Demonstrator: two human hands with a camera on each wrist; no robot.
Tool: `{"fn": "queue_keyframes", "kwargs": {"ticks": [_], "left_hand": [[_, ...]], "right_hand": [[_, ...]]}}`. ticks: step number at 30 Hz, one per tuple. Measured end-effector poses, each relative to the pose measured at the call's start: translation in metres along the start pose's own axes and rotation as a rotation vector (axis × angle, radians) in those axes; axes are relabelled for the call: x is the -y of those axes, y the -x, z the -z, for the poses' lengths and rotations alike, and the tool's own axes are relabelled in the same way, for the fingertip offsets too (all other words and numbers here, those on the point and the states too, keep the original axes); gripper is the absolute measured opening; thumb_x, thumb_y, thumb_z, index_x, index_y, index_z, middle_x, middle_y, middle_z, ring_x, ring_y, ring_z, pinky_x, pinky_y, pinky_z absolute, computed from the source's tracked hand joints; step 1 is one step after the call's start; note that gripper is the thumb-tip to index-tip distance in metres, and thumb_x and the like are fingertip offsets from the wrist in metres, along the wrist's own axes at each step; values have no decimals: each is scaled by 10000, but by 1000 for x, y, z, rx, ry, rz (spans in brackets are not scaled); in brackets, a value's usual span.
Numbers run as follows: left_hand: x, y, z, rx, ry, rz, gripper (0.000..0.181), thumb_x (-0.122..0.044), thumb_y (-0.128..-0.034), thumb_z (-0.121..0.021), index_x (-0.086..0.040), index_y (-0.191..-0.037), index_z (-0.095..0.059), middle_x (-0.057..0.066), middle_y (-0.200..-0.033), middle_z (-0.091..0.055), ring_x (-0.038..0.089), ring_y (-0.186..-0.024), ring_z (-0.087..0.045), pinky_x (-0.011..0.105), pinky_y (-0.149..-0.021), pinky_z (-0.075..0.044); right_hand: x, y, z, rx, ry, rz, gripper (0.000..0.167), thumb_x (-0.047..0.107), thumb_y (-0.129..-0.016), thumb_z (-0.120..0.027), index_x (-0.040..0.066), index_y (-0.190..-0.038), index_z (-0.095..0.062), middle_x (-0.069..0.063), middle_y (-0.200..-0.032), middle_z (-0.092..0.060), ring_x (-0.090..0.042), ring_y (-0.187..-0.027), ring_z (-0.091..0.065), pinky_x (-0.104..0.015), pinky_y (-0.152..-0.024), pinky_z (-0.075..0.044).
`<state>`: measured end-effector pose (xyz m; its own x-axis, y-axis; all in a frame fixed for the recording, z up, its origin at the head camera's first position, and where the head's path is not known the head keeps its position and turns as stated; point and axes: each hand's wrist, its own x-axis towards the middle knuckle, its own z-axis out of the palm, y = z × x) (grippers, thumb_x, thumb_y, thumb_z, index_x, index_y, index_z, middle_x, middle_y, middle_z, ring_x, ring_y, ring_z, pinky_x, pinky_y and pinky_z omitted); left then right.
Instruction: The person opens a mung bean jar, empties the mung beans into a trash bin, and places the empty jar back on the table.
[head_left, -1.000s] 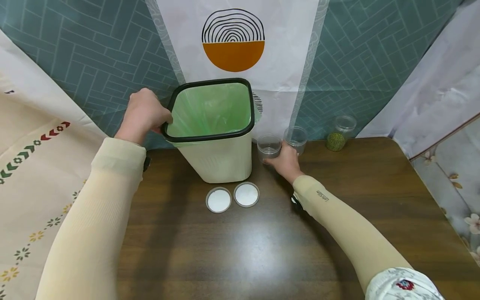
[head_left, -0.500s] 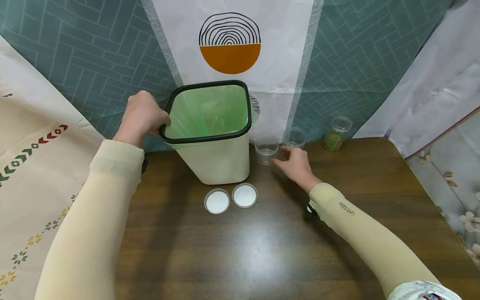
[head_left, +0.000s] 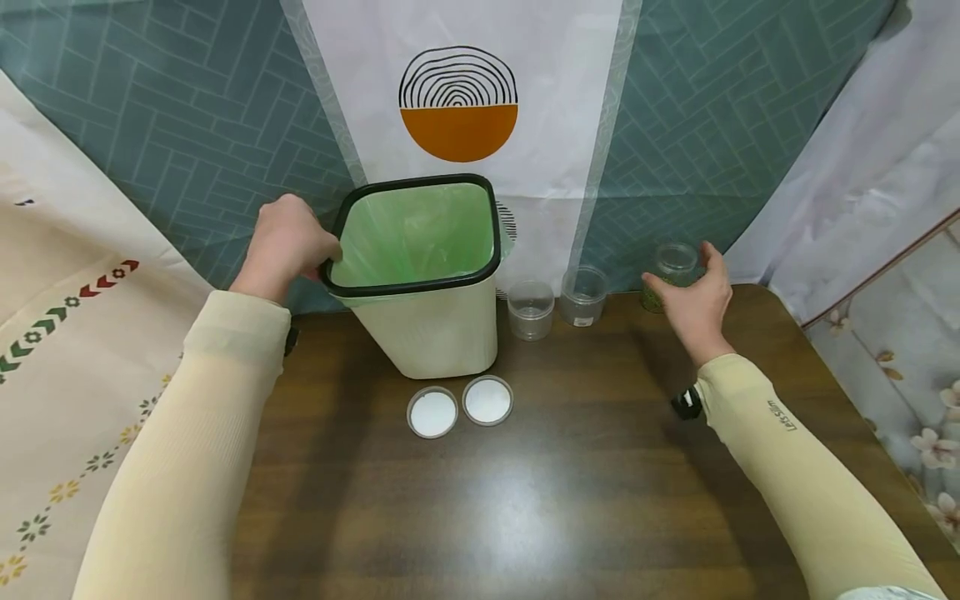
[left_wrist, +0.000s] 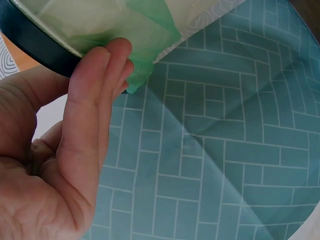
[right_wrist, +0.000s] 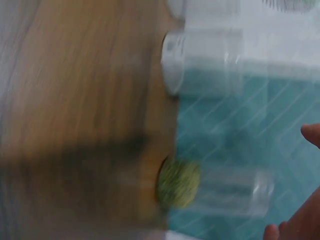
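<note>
My left hand (head_left: 288, 242) grips the black rim of a cream trash bin (head_left: 427, 333), with the thumb on one side and fingers on the other. A green bag (head_left: 420, 229) lines the bin and folds over its rim (left_wrist: 40, 42). On the right, my right hand (head_left: 697, 300) is spread at a clear jar (head_left: 677, 257) part filled with small green beans (right_wrist: 179, 184). Its thumb and fingers stand on either side of the jar; in the blurred right wrist view the fingers (right_wrist: 305, 215) look apart from it.
Two clear jars (head_left: 530, 310) (head_left: 584, 296) stand right of the bin. Two round lids with white discs (head_left: 432, 414) (head_left: 488, 401) lie on the wooden table (head_left: 450, 517) before it. A patterned cloth (head_left: 675, 125) hangs along the table's back edge.
My right hand has left the two clear jars and moved right to the jar of green beans. My left hand keeps its grip on the bin's rim.
</note>
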<state>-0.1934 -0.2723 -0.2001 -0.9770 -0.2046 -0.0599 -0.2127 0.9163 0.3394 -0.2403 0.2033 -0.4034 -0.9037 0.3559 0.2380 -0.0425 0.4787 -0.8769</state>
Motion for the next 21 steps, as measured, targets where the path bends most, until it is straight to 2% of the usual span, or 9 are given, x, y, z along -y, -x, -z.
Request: {"fn": "queue_keyframes", "kwargs": {"ticks": [4,8,10,15,21], "left_hand": [[1,1,-1,-8,10,0,153,-106,-716,-615,-39,-581,-586,87,-495,-637,199,-451,-637,314,-463,-463],[2,0,-3,-6,20,5,146,-99,-716,-609,-48,-584,-569,105,-517,-645,212,-467,-647,317,-461,-463],[2,1,-3,-6,22,7,138,-98,-715,-609,-48,-593,-569,110,-527,-647,230,-488,-658,319,-461,-467],[0,0,-2,-9,35,18,122,-93,-712,-609,-42,-605,-579,107,-527,-646,256,-520,-671,324,-461,-475],[0,-2,-1,2,32,34,115,-102,-715,-610,-36,-623,-586,101,-527,-646,232,-497,-663,315,-476,-477]], "right_hand": [[-20,-12,11,34,55,-85,1071,539,-688,-740,188,-1503,-140,-37,-1553,-203,-193,-1434,-195,-417,-1151,-236],[-39,-22,14,66,110,-115,1098,546,-661,-759,171,-1500,-158,-69,-1553,-205,-254,-1434,-193,-470,-1140,-241],[-46,-24,13,106,148,-129,1117,562,-659,-754,142,-1500,-153,-95,-1552,-202,-299,-1428,-199,-499,-1129,-244],[-55,-28,8,213,201,-170,1151,563,-687,-736,47,-1497,-103,-174,-1540,-195,-384,-1402,-223,-536,-1101,-263],[-62,-33,1,273,217,-199,1165,592,-691,-715,38,-1496,-81,-200,-1535,-188,-413,-1385,-235,-549,-1086,-277]]}}
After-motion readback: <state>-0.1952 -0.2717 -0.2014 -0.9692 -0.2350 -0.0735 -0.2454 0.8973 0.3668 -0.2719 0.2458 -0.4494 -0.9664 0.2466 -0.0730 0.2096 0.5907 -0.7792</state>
